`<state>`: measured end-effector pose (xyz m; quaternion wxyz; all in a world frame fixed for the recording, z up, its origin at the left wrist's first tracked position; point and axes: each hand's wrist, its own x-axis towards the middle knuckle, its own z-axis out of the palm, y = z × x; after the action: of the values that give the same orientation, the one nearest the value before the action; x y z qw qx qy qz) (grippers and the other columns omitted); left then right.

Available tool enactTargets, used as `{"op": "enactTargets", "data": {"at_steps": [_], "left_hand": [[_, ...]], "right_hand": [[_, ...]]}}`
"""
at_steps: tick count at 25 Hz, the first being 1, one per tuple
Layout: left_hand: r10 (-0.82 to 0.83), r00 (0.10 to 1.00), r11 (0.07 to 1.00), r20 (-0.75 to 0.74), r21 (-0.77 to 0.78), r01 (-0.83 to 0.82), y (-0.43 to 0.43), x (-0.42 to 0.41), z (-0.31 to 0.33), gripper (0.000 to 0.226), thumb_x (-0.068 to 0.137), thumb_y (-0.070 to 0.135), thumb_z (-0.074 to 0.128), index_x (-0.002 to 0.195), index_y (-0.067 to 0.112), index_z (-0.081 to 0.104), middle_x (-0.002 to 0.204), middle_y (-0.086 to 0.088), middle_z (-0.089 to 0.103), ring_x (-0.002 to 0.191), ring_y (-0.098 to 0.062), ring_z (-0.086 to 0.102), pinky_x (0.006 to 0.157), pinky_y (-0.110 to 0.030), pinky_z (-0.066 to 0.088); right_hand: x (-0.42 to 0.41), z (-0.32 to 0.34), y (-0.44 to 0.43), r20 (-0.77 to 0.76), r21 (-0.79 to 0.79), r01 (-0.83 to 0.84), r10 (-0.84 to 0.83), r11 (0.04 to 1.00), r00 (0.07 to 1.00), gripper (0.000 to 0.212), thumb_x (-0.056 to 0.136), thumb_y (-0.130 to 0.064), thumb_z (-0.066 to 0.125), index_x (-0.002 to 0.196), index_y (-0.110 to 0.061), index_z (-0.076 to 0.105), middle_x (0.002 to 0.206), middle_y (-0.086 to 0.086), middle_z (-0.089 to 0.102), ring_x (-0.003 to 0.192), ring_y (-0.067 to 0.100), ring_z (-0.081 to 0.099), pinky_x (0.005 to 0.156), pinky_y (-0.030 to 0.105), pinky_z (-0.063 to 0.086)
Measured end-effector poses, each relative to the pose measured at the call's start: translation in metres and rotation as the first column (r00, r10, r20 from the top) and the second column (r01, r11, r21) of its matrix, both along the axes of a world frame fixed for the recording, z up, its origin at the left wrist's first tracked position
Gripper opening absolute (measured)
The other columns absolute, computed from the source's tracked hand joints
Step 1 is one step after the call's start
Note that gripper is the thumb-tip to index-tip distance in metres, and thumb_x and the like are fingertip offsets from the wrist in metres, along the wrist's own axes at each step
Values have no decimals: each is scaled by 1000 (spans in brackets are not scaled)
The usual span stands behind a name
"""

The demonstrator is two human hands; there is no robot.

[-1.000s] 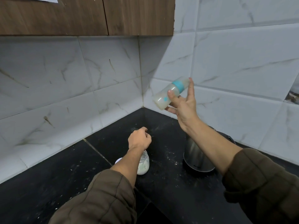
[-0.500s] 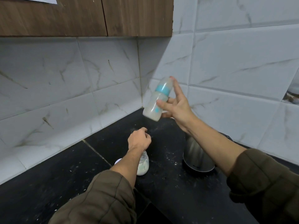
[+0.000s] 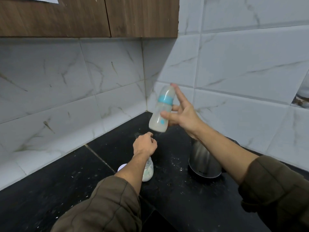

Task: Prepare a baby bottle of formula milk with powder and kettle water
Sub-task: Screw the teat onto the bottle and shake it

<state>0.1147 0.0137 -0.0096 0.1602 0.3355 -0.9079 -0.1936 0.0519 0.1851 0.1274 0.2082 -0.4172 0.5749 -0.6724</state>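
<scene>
My right hand (image 3: 182,114) holds a baby bottle (image 3: 161,111) in the air above the black counter (image 3: 66,190), thumb on its side and forefinger along its cap. The bottle has a blue collar, is nearly upright with the cap up, and holds cloudy white milk. My left hand (image 3: 144,145) is a closed fist over the counter, with nothing visible in it. Under my left forearm stands a small glass jar (image 3: 148,173) of white powder, partly hidden. A steel kettle (image 3: 203,162) stands at the right, behind my right forearm.
A white lid (image 3: 122,167) lies on the counter left of the jar. White powder specks dot the counter. Marble-look tiled walls meet in a corner behind the bottle. Wooden cabinets (image 3: 83,15) hang overhead.
The bottle has swung from lying tilted with its cap to the right to nearly upright, and has moved down and left. My left hand has stayed in place.
</scene>
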Motion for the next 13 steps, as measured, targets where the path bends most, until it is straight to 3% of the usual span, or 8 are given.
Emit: {"op": "enactTargets", "data": {"at_steps": [2,3,6,8,10,13], "left_hand": [[11,1000,1000,-6,17,-11,0,0,2,24,101,27,58,120,14,63,100,-3,70,95,-22,69,85,-37,59],[12,1000,1000,-10,7,-12,0,-2,1,27,101,28,57,125,16,63,104,-3,72,97,-23,69,86,-37,59],[0,1000,1000,-1,-31,0,-1,-2,-1,39,101,30,55,139,24,61,116,-1,74,105,-22,69,88,-37,59],[2,1000,999,-2,-33,-2,-2,-3,-3,40,101,30,54,140,25,61,117,-1,75,106,-23,69,89,-37,59],[-6,1000,999,-2,-37,6,-2,-4,-4,39,102,30,54,140,25,61,117,-1,74,106,-22,69,88,-37,58],[-23,1000,1000,-6,-17,23,-4,-6,-1,39,102,30,57,141,24,59,117,0,73,105,-20,68,89,-37,58]], "right_hand": [[2,-6,4,-87,87,-89,96,992,992,103,85,-3,81,157,-50,24,117,15,75,108,33,74,84,52,62],[2,-5,5,-45,36,-63,65,997,997,102,86,-3,80,156,-51,25,116,13,76,108,34,74,84,53,62],[-7,3,-1,334,-219,178,-97,959,937,97,91,-9,76,160,-48,20,123,8,73,110,34,73,83,53,62],[-16,7,-5,519,-317,217,-22,923,854,97,91,-16,76,162,-45,16,134,9,65,110,35,73,85,51,62],[-15,9,-1,471,-282,68,76,957,879,94,88,-19,76,161,-41,20,132,8,66,107,33,74,80,50,63],[-9,1,4,257,-174,-212,252,962,933,81,92,-16,71,157,-41,30,121,7,71,98,29,74,69,45,64]]}}
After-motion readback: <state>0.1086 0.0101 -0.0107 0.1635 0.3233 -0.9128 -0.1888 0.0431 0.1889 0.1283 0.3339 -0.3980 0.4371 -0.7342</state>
